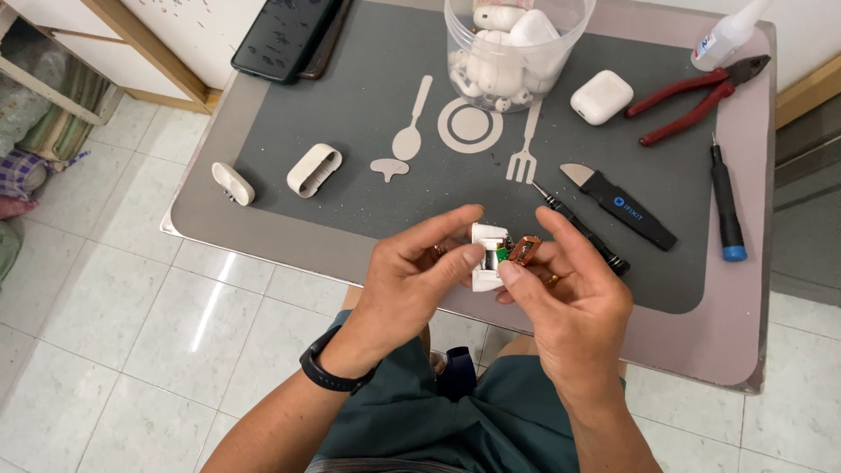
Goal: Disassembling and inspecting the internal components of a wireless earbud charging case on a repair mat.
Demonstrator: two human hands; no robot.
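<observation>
Both hands meet over the near edge of a small table point(753, 289). My left hand point(405, 278) and my right hand point(569, 293) together hold a small white plastic inner part of an earbud case point(487, 256), with a green board and a copper-coloured flex piece point(525, 249) showing at its right side. My right thumb presses on the part's lower edge. A black band sits on my left wrist.
On the grey mat point(368, 105) lie a white case shell point(314, 169), a white cap piece point(233, 183), a closed white earbud case point(601, 96), red pliers point(696, 98), a black pry tool point(626, 206), two screwdrivers point(725, 203), a tub of earbud parts point(508, 48), a phone point(285, 35).
</observation>
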